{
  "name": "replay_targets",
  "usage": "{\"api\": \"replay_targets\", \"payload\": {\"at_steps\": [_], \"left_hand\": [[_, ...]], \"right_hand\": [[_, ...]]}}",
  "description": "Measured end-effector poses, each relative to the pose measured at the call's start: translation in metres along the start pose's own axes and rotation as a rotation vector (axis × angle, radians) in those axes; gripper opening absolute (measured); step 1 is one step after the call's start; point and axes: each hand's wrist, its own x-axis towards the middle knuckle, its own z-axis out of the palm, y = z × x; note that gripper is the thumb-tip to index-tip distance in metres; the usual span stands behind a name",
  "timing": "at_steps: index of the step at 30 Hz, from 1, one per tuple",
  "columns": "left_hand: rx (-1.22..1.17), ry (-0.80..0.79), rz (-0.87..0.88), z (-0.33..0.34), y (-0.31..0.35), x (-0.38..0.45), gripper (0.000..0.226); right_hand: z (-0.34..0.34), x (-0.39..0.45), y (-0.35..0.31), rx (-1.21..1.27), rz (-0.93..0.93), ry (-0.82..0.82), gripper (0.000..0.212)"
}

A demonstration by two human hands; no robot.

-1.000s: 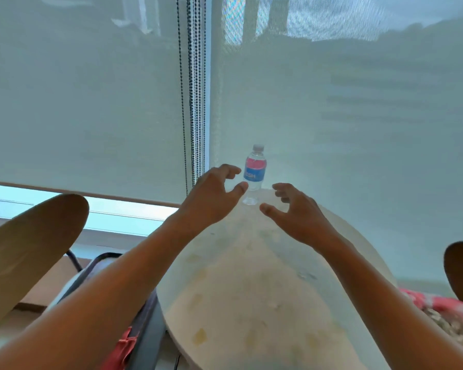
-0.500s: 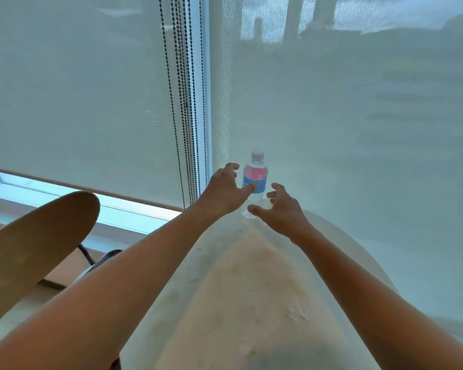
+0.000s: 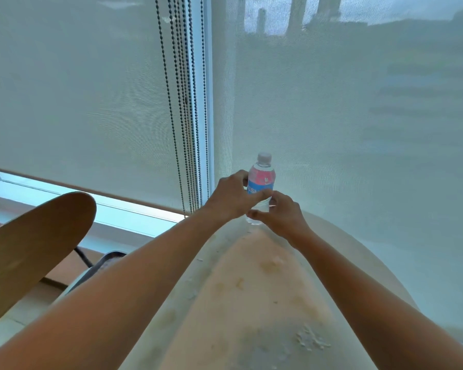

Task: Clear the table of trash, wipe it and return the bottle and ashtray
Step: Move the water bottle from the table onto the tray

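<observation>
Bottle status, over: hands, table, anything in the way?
Both hands closed on the bottle: left hand at the label, right hand lower down. Bottle upright at the far edge of the table, cap on. Stains and crumbs on the table; nothing blocking.

A: The bottle [image 3: 261, 180] at the far end looks like clear, glossy plastic with a smooth pink and blue label and a white cap.

B: And the table [image 3: 265, 303]?

A: Pale, matt, blotched and rough with flakes. The chair back [image 3: 35, 244] on the left is smooth wood; the blinds [image 3: 332, 129] are woven mesh cloth, with beaded cords [image 3: 182, 116].
</observation>
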Motion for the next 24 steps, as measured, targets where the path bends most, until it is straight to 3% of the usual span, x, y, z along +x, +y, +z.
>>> {"api": "replay_targets", "payload": {"at_steps": [24], "left_hand": [[0.017, 0.18, 0.113, -0.048, 0.029, -0.046, 0.064]], "right_hand": [[-0.019, -0.037, -0.043, 0.11, -0.183, -0.003, 0.061]]}}
